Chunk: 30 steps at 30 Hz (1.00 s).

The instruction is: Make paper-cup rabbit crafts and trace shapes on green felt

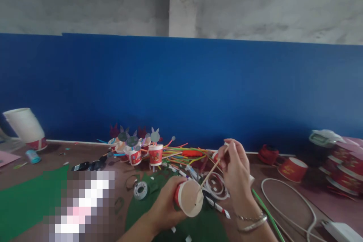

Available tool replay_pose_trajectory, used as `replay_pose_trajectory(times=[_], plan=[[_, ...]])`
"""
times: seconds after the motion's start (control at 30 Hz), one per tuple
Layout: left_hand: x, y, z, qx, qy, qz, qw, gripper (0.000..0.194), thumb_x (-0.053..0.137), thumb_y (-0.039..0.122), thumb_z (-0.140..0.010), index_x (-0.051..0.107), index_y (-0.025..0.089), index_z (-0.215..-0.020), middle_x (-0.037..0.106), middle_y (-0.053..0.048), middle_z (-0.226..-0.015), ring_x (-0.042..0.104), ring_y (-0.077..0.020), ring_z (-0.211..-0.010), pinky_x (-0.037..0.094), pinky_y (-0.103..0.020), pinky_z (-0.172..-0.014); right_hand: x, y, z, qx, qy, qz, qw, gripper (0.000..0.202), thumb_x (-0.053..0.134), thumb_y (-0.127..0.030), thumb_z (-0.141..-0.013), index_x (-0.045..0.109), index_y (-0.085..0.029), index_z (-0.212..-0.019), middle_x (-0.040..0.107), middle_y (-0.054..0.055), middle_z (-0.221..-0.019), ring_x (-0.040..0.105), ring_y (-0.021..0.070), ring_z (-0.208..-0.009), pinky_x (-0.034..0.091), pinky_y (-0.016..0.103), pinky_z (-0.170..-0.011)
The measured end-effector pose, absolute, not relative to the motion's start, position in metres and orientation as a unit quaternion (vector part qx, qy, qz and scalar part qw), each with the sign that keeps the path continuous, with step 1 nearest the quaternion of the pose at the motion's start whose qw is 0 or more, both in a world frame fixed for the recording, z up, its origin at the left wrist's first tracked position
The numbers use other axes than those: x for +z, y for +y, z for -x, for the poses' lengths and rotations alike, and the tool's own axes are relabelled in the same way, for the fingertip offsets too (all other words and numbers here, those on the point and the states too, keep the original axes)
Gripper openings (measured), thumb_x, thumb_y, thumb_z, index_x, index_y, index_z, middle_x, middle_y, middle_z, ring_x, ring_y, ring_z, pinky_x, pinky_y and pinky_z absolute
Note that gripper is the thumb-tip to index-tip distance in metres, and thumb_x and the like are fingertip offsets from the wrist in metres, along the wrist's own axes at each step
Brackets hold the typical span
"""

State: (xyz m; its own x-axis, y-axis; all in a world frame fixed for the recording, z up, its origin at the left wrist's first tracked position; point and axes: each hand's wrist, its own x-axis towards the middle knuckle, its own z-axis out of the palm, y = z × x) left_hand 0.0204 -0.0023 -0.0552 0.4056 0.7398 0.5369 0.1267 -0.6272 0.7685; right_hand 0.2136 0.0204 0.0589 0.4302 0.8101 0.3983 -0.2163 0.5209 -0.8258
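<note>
A red and white paper cup (pixel 191 198) is tipped so that its round white face turns toward me, with a small dark spot low on that face. Around its left side wrap the fingers of my left hand (pixel 167 205). My right hand (pixel 235 166), wearing bracelets at the wrist, pinches a thin wooden stick (pixel 211 173) near its upper end. The stick slants down to the left, and its lower tip meets the right part of the cup's face; whether it enters a hole there is too small to tell.
Decorated cups (pixel 155 154) stand behind, beside colourful pipe cleaners (pixel 181 154). A tape roll (pixel 140 190) lies left of the cup. At right are a white cable (pixel 289 185), a charger (pixel 343 232), a red cup (pixel 292 169) and stacked red cups (pixel 347 174). White cups (pixel 25 124) lean far left.
</note>
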Motion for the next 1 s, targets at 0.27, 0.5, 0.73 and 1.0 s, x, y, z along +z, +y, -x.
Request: replay_pose_trajectory(times=[0.27,0.5,0.73,1.0], plan=[[-0.051,0.0,-0.016,0.44,0.262,-0.828,0.227,0.069,0.068,0.013,-0.061,0.038,0.025,-0.122,0.054,-0.009,-0.113,0.052,-0.0244,-0.104,0.043,-0.037,-0.09,0.051,0.008,-0.186,0.309,-0.583,0.35,0.665,0.023,0.042,-0.041,-0.092,0.051,-0.02,-0.094,0.048,-0.006,-0.052,0.037,0.0066,-0.04,0.027,0.018,-0.037],[-0.049,-0.001,-0.016,0.429,0.259,-0.837,0.217,0.069,0.068,0.015,-0.062,0.037,0.025,-0.123,0.053,-0.009,-0.113,0.051,-0.0242,-0.104,0.043,-0.037,-0.089,0.052,0.005,-0.186,0.297,-0.611,0.365,0.636,0.023,0.039,-0.04,-0.094,0.049,-0.019,-0.095,0.048,-0.006,-0.053,0.037,0.0073,-0.041,0.028,0.019,-0.038],[-0.051,0.0,-0.015,0.407,0.253,-0.853,0.207,0.073,0.066,0.012,-0.061,0.033,0.026,-0.125,0.052,-0.009,-0.115,0.051,-0.0252,-0.105,0.042,-0.038,-0.09,0.051,0.001,-0.183,0.306,-0.646,0.359,0.6,0.023,0.037,-0.039,-0.095,0.048,-0.019,-0.096,0.046,-0.006,-0.053,0.04,0.0087,-0.045,0.033,0.021,-0.044],[-0.055,0.0,-0.015,0.395,0.263,-0.854,0.213,0.074,0.069,0.016,-0.06,0.034,0.026,-0.124,0.052,-0.01,-0.116,0.052,-0.0263,-0.106,0.041,-0.038,-0.091,0.051,0.001,-0.183,0.3,-0.654,0.35,0.6,0.023,0.036,-0.038,-0.095,0.049,-0.019,-0.096,0.046,-0.006,-0.053,0.04,0.009,-0.045,0.033,0.021,-0.045]])
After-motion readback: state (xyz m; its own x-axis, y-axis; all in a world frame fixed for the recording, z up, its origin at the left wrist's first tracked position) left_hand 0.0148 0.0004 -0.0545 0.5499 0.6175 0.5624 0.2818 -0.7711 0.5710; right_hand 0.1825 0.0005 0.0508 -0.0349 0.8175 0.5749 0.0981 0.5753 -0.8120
